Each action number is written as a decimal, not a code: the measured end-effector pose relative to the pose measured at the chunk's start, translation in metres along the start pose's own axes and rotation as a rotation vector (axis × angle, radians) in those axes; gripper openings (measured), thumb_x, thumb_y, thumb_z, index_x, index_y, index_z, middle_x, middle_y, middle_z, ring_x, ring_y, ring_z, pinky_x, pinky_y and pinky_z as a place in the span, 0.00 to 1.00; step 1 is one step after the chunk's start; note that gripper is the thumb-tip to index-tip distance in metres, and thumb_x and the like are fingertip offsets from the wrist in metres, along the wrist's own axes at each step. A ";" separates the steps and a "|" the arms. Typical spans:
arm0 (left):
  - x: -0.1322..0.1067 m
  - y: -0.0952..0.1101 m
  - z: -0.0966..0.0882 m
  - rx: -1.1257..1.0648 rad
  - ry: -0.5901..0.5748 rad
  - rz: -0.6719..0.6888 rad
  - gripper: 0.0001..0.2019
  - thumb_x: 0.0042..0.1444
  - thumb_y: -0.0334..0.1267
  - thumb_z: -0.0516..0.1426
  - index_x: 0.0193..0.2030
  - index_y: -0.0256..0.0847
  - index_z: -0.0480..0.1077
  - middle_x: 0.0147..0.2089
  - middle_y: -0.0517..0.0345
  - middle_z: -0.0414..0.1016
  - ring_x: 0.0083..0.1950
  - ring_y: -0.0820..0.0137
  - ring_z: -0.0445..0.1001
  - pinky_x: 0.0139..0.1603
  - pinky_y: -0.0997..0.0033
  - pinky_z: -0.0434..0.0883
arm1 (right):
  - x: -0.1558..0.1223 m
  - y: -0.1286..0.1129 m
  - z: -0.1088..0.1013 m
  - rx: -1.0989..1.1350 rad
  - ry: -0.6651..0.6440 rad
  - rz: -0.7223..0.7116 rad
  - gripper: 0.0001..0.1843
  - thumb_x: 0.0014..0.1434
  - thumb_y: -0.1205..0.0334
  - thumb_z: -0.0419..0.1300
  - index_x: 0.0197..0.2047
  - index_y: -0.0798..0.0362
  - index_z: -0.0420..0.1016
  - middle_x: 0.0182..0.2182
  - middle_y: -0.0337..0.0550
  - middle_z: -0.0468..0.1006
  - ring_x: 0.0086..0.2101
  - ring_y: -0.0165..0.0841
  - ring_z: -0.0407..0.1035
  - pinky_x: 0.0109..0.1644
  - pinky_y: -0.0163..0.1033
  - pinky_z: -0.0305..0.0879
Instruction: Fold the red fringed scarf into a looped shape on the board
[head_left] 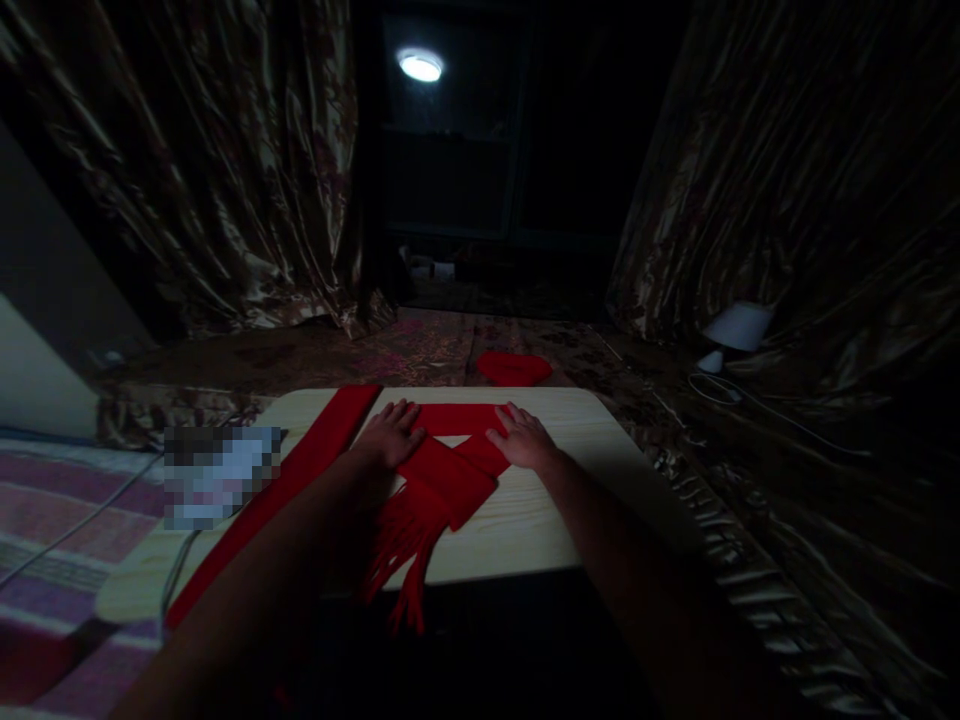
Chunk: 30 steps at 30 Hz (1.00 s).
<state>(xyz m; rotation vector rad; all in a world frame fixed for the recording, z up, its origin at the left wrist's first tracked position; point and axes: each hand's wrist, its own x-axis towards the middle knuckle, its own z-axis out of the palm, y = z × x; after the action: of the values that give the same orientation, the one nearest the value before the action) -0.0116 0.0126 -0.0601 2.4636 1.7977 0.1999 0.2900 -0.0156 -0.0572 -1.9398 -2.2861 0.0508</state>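
Note:
A red fringed scarf (454, 482) lies folded across a pale wooden table (525, 530). Its ends cross in a loop, and the fringe hangs over the near edge. One long red strip (281, 490) of fabric runs down the table's left side. My left hand (390, 434) lies flat with fingers spread on the loop's left corner. On the right corner rests my right hand (519, 437), its fingers also stretched out over the fabric. Beyond the far edge sits more red fabric (514, 368); whether it joins the scarf I cannot tell.
A blurred-out device (221, 478) lies on the table's left, with a cable (176, 575) beside it. A striped cover (67, 510) is at left. Patterned curtains (300, 180) flank a dark window. A small white lamp (739, 327) stands at the right.

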 end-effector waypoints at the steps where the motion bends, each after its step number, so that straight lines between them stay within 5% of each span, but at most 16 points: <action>1: -0.001 0.001 0.000 0.016 -0.003 0.024 0.35 0.66 0.54 0.42 0.75 0.37 0.51 0.77 0.44 0.47 0.78 0.55 0.39 0.74 0.51 0.45 | -0.001 0.000 -0.001 0.002 0.006 0.002 0.41 0.68 0.35 0.42 0.75 0.48 0.48 0.73 0.52 0.48 0.69 0.47 0.48 0.70 0.52 0.45; 6: -0.009 0.005 -0.003 0.041 -0.021 0.079 0.38 0.66 0.53 0.42 0.75 0.27 0.49 0.77 0.40 0.45 0.78 0.58 0.34 0.75 0.56 0.41 | -0.006 0.006 -0.005 0.020 0.023 -0.007 0.38 0.68 0.37 0.44 0.74 0.48 0.52 0.73 0.51 0.48 0.69 0.46 0.49 0.70 0.53 0.45; 12: -0.011 0.015 -0.004 0.000 -0.037 -0.019 0.43 0.63 0.55 0.43 0.75 0.21 0.45 0.77 0.33 0.40 0.78 0.54 0.34 0.74 0.56 0.45 | -0.012 0.016 -0.007 0.028 0.016 -0.024 0.37 0.69 0.38 0.43 0.74 0.47 0.51 0.74 0.48 0.47 0.69 0.43 0.47 0.70 0.55 0.43; 18: -0.005 0.030 0.001 -0.055 0.015 -0.024 0.42 0.63 0.55 0.45 0.75 0.23 0.46 0.77 0.34 0.41 0.78 0.54 0.35 0.75 0.56 0.44 | -0.017 0.034 -0.006 0.008 0.023 0.009 0.36 0.69 0.37 0.42 0.75 0.41 0.49 0.74 0.45 0.45 0.70 0.44 0.46 0.70 0.61 0.40; 26: -0.014 0.019 -0.008 -0.378 0.053 -0.079 0.48 0.55 0.48 0.57 0.77 0.30 0.41 0.78 0.36 0.32 0.78 0.55 0.38 0.75 0.59 0.49 | -0.026 0.038 -0.008 -0.071 0.126 -0.003 0.35 0.70 0.40 0.43 0.75 0.43 0.48 0.75 0.46 0.39 0.71 0.45 0.39 0.70 0.62 0.40; 30: -0.048 0.027 -0.014 -0.459 0.255 -0.104 0.36 0.55 0.43 0.57 0.70 0.34 0.58 0.74 0.37 0.55 0.74 0.56 0.56 0.70 0.57 0.59 | -0.032 0.032 -0.015 -0.104 0.246 -0.020 0.33 0.69 0.46 0.48 0.73 0.47 0.54 0.75 0.48 0.43 0.71 0.47 0.40 0.71 0.61 0.36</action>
<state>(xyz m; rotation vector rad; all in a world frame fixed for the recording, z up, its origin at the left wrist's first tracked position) -0.0026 -0.0413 -0.0448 2.0898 1.7165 0.8485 0.3279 -0.0427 -0.0493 -1.8517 -2.1846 -0.2973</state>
